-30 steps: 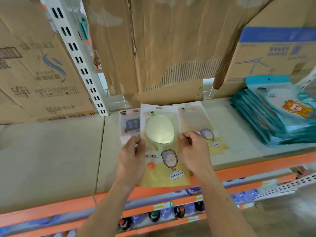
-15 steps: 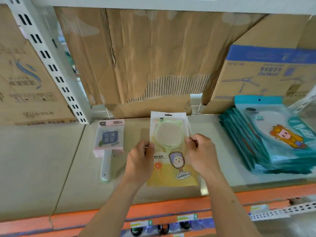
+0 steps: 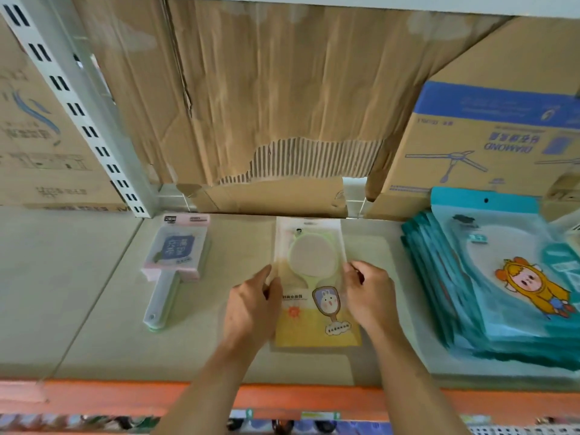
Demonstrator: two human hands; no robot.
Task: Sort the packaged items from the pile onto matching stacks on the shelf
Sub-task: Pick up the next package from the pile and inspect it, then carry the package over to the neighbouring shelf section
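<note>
Mirror packet (image 3: 314,321) (yellow base, green-rimmed hand mirror inside) is noted lying flat on the shelf (image 3: 78,309) at frame centre. Its left edge is pinched by the left hand (image 3: 251,309) and its right edge by the right hand (image 3: 370,296), fingers curled. A pink brush pack (image 3: 175,249) is laid apart at centre left. A teal packet stack (image 3: 470,293) is seen at right.
</note>
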